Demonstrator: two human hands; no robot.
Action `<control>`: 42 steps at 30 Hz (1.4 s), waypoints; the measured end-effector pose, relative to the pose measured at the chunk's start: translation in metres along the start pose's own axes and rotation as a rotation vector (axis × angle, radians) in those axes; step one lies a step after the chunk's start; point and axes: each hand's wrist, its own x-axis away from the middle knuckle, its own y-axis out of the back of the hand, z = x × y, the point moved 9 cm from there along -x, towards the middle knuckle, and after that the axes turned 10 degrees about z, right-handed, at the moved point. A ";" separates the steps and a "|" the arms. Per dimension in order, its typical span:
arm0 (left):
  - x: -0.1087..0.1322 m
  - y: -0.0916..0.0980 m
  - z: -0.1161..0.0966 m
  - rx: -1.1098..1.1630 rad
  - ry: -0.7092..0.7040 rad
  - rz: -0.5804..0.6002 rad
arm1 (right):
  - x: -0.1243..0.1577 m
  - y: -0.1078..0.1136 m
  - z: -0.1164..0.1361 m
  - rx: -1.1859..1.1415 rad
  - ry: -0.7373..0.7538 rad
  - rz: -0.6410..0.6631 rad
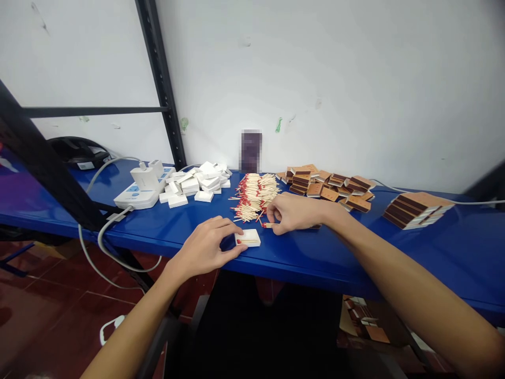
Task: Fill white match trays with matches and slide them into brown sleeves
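Observation:
Near the front edge of the blue table lies a small white matchbox tray (254, 235) with a few red-tipped matches inside. My left hand (213, 243) grips its left end between thumb and fingers. Just to the right, my right hand (290, 212) pinches matches (268, 225) with red heads pointing left, low over the table; how many is hard to tell. Behind both hands spreads a loose heap of matches (256, 195). A dark matchbox sleeve (315, 227) shows only partly, the rest hidden behind my right wrist.
White trays (197, 181) are piled at the back left, beside a power strip (138, 197) with plugged-in chargers and cables. Brown matchboxes (331, 187) lie heaped at the back right. A neat stack of matchboxes (418, 208) stands farther right. Black shelf posts (160, 79) rise on the left.

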 end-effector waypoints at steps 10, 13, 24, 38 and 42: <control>0.000 0.001 0.009 0.069 0.086 -0.023 | -0.014 0.005 0.056 0.008 0.148 0.023; 0.000 0.001 0.007 0.067 0.077 -0.025 | -0.022 -0.003 0.062 0.017 0.162 0.056; -0.001 0.003 0.001 -0.003 0.028 -0.010 | -0.022 -0.005 0.061 -0.017 0.209 0.023; -0.002 0.001 0.004 -0.016 -0.004 -0.012 | -0.008 -0.001 0.065 -0.071 0.316 -0.074; -0.002 0.001 0.004 -0.026 0.008 0.002 | -0.006 -0.001 0.059 -0.058 0.310 -0.085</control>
